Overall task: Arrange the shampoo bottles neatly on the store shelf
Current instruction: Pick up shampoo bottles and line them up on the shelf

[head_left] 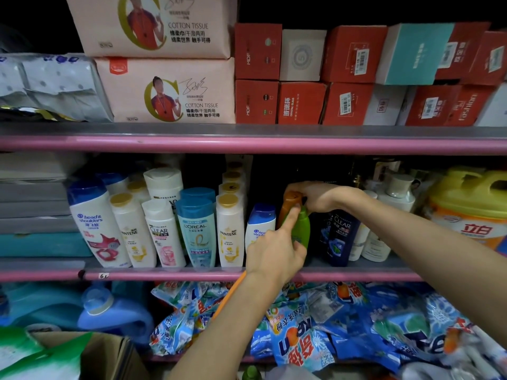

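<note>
The middle shelf [192, 275] with a pink front rail holds a row of shampoo bottles: a white head & shoulders bottle [96, 223], Pantene [131, 229], Clear [163, 234], a blue L'Oreal bottle [197, 231], another Pantene [230, 231] and a small head & shoulders bottle [260, 223]. My right hand [318, 196] grips the cap of an orange bottle [288, 204] from above. My left hand [274, 253] holds a green bottle [301, 229], with its forefinger stretched up along the bottle. A dark blue Clear bottle [340, 237] stands right of them.
White bottles [375, 242] and a yellow detergent jug [472, 204] fill the shelf's right end. Tissue packs [164, 89] and red boxes [301, 102] sit on the shelf above. Detergent bags [301, 325], a blue jug [109, 314] and a cardboard box [104, 355] lie below.
</note>
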The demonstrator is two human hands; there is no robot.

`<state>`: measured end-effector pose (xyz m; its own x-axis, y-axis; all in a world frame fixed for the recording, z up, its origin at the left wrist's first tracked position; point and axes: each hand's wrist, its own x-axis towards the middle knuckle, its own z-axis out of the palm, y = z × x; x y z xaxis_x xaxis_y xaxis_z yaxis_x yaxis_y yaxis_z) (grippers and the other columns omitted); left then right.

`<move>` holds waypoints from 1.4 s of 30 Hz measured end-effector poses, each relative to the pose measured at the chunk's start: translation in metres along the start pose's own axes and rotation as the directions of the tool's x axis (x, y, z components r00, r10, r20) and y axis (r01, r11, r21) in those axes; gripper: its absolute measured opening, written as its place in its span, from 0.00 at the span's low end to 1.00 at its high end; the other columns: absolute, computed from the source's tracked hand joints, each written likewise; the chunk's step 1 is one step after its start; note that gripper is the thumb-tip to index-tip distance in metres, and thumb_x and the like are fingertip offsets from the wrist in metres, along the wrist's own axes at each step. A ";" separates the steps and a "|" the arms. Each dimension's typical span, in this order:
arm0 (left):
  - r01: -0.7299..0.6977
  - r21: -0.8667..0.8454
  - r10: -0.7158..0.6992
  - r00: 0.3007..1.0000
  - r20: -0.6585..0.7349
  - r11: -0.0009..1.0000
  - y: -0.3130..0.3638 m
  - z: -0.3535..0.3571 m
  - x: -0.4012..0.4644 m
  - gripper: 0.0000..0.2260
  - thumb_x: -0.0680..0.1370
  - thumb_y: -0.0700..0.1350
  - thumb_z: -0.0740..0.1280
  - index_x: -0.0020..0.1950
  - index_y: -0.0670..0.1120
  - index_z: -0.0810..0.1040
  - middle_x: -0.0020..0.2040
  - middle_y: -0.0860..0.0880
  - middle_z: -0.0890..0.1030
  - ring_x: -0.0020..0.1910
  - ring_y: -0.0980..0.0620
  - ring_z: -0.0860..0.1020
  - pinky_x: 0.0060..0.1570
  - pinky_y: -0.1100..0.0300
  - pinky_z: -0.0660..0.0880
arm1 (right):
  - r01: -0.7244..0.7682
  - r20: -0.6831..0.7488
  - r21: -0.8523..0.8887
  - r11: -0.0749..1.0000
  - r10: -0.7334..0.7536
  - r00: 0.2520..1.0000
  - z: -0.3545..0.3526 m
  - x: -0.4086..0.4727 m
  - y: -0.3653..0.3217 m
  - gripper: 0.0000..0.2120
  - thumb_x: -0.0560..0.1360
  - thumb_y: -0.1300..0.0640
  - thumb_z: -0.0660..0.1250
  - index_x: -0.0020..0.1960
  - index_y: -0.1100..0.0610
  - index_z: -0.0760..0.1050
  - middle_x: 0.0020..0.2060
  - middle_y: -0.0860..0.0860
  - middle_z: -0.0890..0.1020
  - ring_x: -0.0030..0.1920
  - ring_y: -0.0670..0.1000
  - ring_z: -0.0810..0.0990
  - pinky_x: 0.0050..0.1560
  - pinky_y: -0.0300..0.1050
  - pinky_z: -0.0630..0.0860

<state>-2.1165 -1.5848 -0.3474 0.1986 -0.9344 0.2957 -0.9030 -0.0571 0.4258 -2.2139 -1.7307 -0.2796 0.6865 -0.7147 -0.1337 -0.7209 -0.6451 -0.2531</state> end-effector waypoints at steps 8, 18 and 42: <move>-0.014 -0.006 0.014 1.000 -0.004 1.000 0.000 -0.001 -0.001 0.34 0.74 0.51 0.58 0.74 0.64 0.42 0.33 0.46 0.75 0.34 0.43 0.76 0.33 0.54 0.71 | -0.024 0.003 -0.019 1.000 0.024 1.000 -0.001 -0.001 0.000 0.21 0.71 0.63 0.70 0.61 0.50 0.72 0.56 0.49 0.77 0.50 0.48 0.75 0.47 0.41 0.70; -0.039 -0.126 0.039 0.999 -0.002 0.991 0.003 -0.017 -0.004 0.34 0.74 0.53 0.61 0.74 0.67 0.46 0.28 0.51 0.72 0.28 0.50 0.74 0.26 0.60 0.65 | -0.053 0.000 0.023 0.998 0.053 0.999 -0.022 -0.027 -0.015 0.27 0.75 0.64 0.64 0.73 0.52 0.64 0.67 0.53 0.73 0.64 0.53 0.73 0.59 0.39 0.70; 0.259 -0.934 -0.281 0.941 0.186 0.248 0.022 -0.132 -0.019 0.18 0.81 0.54 0.57 0.43 0.48 0.82 0.52 0.40 0.81 0.51 0.44 0.79 0.56 0.47 0.76 | 0.222 -0.247 0.885 0.409 0.009 0.969 0.081 -0.158 -0.115 0.24 0.68 0.43 0.71 0.62 0.41 0.69 0.53 0.47 0.83 0.51 0.48 0.83 0.52 0.48 0.80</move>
<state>-2.0903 -1.5220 -0.2308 0.3697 -0.9292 -0.0007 0.1835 0.0723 0.9804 -2.2315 -1.5218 -0.3074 0.6352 -0.7653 0.1045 -0.0588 -0.1829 -0.9814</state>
